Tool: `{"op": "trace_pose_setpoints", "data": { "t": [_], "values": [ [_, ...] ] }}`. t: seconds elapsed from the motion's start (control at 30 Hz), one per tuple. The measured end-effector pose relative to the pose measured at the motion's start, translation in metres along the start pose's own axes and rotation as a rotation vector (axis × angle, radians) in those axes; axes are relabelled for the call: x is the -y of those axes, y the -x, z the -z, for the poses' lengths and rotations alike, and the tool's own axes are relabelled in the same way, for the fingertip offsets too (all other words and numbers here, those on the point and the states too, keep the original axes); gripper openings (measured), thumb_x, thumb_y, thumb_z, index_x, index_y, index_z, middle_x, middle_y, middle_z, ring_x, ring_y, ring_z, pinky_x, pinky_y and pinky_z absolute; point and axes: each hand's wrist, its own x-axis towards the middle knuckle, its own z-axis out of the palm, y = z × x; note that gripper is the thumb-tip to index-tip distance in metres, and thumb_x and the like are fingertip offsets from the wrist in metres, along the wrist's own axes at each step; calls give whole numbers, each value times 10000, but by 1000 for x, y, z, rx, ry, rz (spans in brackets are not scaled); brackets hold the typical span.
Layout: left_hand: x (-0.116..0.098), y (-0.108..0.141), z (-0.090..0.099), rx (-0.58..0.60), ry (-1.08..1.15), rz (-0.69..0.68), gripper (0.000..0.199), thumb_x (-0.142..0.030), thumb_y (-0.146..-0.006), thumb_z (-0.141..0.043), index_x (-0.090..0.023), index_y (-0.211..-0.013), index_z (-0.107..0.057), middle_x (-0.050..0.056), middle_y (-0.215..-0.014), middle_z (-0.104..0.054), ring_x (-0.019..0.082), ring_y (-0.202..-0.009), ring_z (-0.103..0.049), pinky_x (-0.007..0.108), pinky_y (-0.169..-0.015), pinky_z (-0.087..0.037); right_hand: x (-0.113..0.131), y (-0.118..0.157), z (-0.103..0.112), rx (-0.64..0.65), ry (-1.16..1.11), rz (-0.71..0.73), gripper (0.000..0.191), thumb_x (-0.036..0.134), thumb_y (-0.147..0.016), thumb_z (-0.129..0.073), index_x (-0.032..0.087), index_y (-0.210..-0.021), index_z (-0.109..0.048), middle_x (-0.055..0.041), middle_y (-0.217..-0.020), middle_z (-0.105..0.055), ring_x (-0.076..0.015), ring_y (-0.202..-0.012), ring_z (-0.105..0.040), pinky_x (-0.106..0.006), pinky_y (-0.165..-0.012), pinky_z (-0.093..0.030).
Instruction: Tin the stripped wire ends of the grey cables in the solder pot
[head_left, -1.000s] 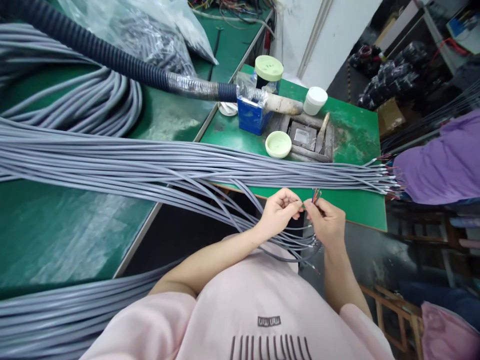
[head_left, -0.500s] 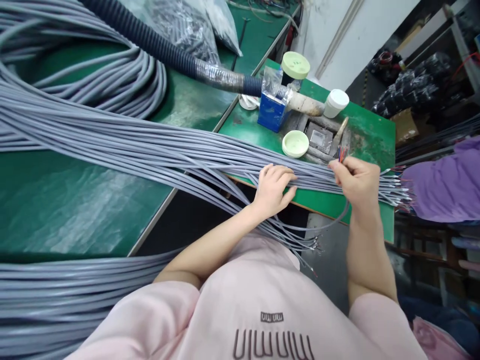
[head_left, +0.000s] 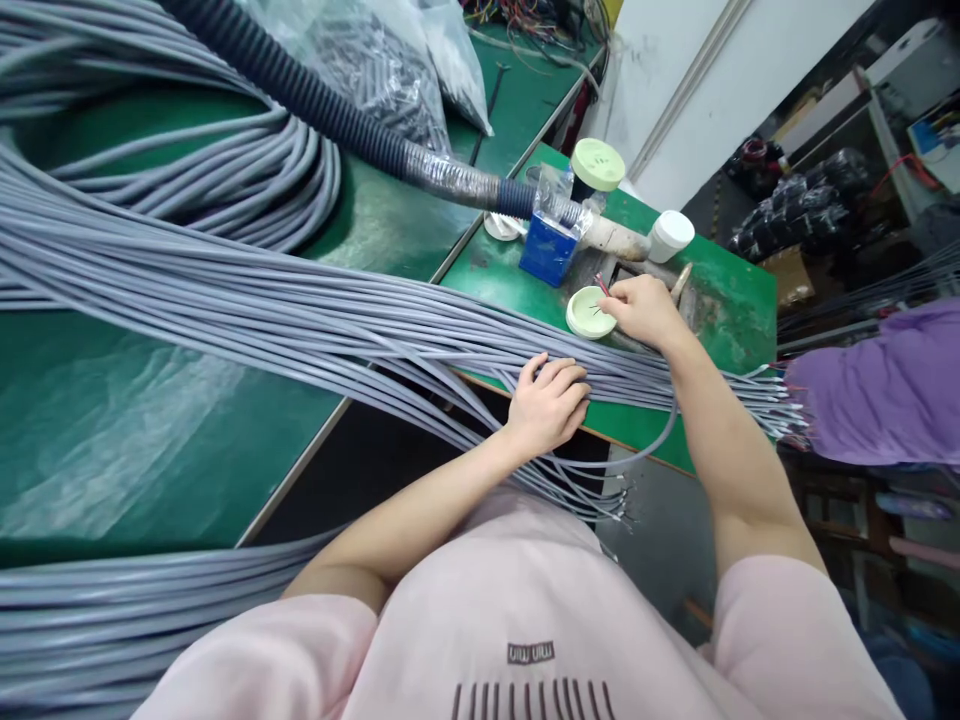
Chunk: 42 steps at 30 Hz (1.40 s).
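My left hand (head_left: 550,403) lies on top of a thick bundle of grey cables (head_left: 450,325), its fingers loosely bent over them and not wrapped round. Between the fingertips of my right hand (head_left: 646,308) is the end of one grey cable (head_left: 664,430), which loops down over the front table edge. Thin coloured wires (head_left: 601,284) stick out of that pinch, above a small pale green dish (head_left: 589,322). A few dark wire tips reach over the dish's inside. Some loose cable ends (head_left: 619,505) with bare wires hang in front of my shirt.
A ribbed black hose (head_left: 360,130) ends near a blue box (head_left: 549,245). Behind it are a green lid (head_left: 598,163) and a white cup (head_left: 671,235). Coiled cables (head_left: 300,180) and plastic bags (head_left: 382,70) lie at the left. A purple sleeve (head_left: 877,390) is beside the cable ends.
My right hand has moved left and away from me, bringing the cable's wires over the green dish. My left hand stays on the bundle, its thumb drawn in closer.
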Motion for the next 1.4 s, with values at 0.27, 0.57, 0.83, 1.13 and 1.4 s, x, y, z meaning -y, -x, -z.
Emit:
{"op": "trace_pose_setpoints", "data": {
  "t": [0.27, 0.57, 0.83, 1.13, 1.4],
  "values": [
    [0, -1, 1, 9, -19, -17, 162, -268, -901, -525, -232, -1002, -647, 44, -1173, -678, 238, -1219, -549, 493, -1120, -265, 9, -9, -13, 141, 226, -15, 302, 378, -833, -518, 168, -795, -731, -109, -804, -717, -226, -728, -610, -301, -595, -321],
    [1, -2, 2, 16, -34, -35, 171, -274, -921, -490, -225, -990, -640, 43, -1182, -675, 235, -1225, -540, 501, -1109, -269, 3, -3, 1, 55, 164, 13, 272, 351, -812, -542, 173, -636, -648, -61, -632, -627, -176, -618, -534, -298, -565, -294],
    [1, -2, 3, 22, -42, -38, 166, -272, -910, -508, -225, -993, -644, 44, -1186, -672, 233, -1218, -543, 498, -1101, -273, -67, 9, 21, -132, 19, -172, 376, 373, -756, -568, 204, -464, -402, 14, -447, -335, -132, -518, -353, -309, -539, -223],
    [1, -1, 3, 10, -32, -35, 143, -255, -888, -545, -230, -989, -643, 32, -1173, -678, 236, -1207, -556, 488, -1090, -290, -105, -10, -13, -75, 87, -303, 327, 368, -753, -572, 203, -493, -463, -21, -513, -438, -170, -596, -429, -310, -571, -274],
    [0, -1, 2, 17, -27, -32, 161, -241, -870, -553, -235, -994, -656, 43, -1170, -677, 243, -1205, -554, 485, -1099, -284, -111, -19, -23, -38, 124, -361, 257, 378, -768, -584, 192, -592, -605, -77, -638, -600, -214, -678, -519, -326, -637, -364]
  ]
}}
